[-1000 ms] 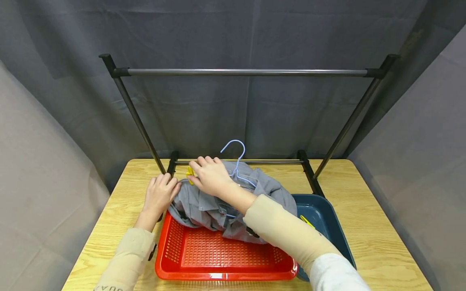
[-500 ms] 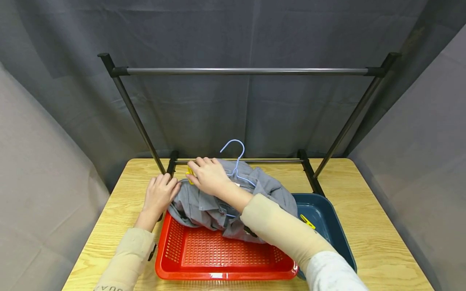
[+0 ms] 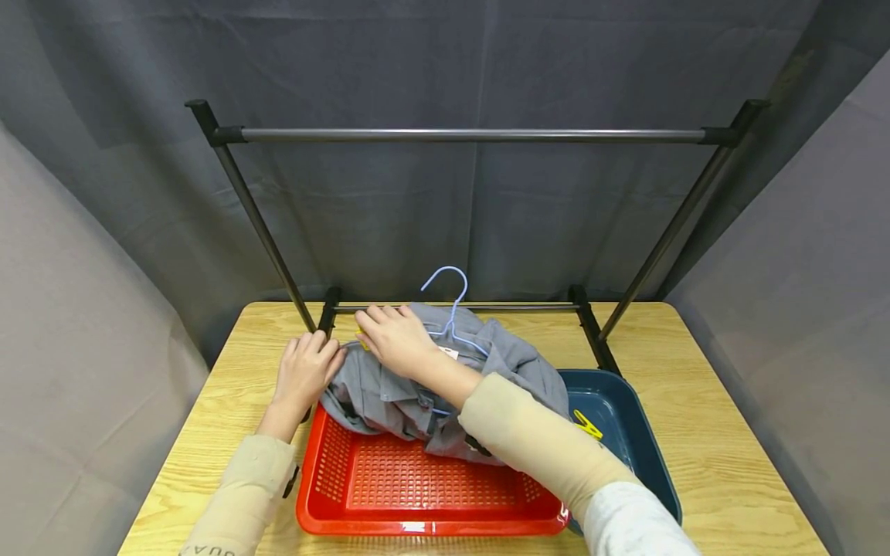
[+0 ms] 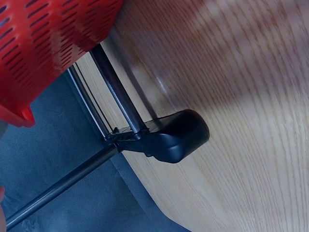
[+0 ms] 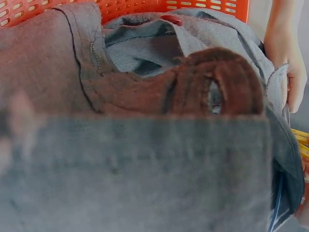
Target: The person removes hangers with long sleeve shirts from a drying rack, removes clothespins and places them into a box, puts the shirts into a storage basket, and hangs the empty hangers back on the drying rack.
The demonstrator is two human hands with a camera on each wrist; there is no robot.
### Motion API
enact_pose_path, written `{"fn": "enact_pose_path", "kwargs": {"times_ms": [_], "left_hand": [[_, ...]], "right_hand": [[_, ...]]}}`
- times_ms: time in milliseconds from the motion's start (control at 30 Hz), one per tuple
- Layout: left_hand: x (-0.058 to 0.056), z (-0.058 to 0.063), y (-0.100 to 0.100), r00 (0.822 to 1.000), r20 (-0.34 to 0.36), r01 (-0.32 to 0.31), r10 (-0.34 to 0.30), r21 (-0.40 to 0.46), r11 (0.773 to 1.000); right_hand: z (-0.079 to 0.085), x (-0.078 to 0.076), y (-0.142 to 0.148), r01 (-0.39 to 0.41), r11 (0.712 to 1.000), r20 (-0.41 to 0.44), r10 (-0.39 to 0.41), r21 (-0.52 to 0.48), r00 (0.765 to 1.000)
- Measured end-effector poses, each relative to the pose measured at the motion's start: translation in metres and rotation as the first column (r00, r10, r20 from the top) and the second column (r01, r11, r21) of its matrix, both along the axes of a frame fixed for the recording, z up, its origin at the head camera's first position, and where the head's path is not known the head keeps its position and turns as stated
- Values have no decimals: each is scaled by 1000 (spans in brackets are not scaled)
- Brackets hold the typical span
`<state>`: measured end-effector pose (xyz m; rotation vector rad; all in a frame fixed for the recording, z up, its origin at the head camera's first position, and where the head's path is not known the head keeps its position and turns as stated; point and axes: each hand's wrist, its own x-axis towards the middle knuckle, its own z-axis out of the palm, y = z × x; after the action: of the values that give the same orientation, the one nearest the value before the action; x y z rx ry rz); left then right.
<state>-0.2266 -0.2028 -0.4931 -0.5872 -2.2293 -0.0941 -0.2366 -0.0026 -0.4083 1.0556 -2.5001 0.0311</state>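
A grey denim garment [image 3: 514,371] lies bunched over the back of a red perforated basket [image 3: 431,527], with a light-blue hanger [image 3: 456,297] inside it, hook upward. My left hand [image 3: 306,372] pinches the garment's left end, also visible in the right wrist view beside the cloth. Just to the right, my right hand [image 3: 399,340] pinches a yellow clothespin [image 5: 300,140] at the garment's upper edge. Its fingers mostly hide the clothespin in the head view. A buttonhole tab [image 5: 217,92] and grey cloth fill much of the right wrist view.
A dark blue tray [image 3: 643,440] holding another yellow clothespin [image 3: 587,425] stands on the right, partly behind the right sleeve. Behind the basket rises a black garment rack with a metal bar [image 3: 473,136]. One rack foot [image 4: 178,135] rests on the wooden table [image 3: 730,463].
My right hand has shifted slightly left over the yellow clothespin, covering more of it. A white label by the hanger has come into view. The left hand stays put.
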Motion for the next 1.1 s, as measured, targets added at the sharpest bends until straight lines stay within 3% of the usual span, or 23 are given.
{"fn": "enact_pose_path", "kwargs": {"times_ms": [567, 733, 967, 1100], "left_hand": [[1, 2, 0, 1000, -7, 13, -13, 15, 1000], [2, 1, -1, 1000, -10, 15, -15, 13, 1000], [2, 1, -1, 1000, -5, 11, -11, 2, 1000], [1, 0, -1, 1000, -3, 16, -16, 10, 1000]], "right_hand": [[3, 2, 6, -53, 997, -78, 48, -61, 996], [9, 0, 7, -52, 995, -93, 44, -90, 995], [20, 6, 14, -39, 994, -49, 34, -103, 998], [24, 10, 22, -45, 993, -84, 37, -106, 996]]}}
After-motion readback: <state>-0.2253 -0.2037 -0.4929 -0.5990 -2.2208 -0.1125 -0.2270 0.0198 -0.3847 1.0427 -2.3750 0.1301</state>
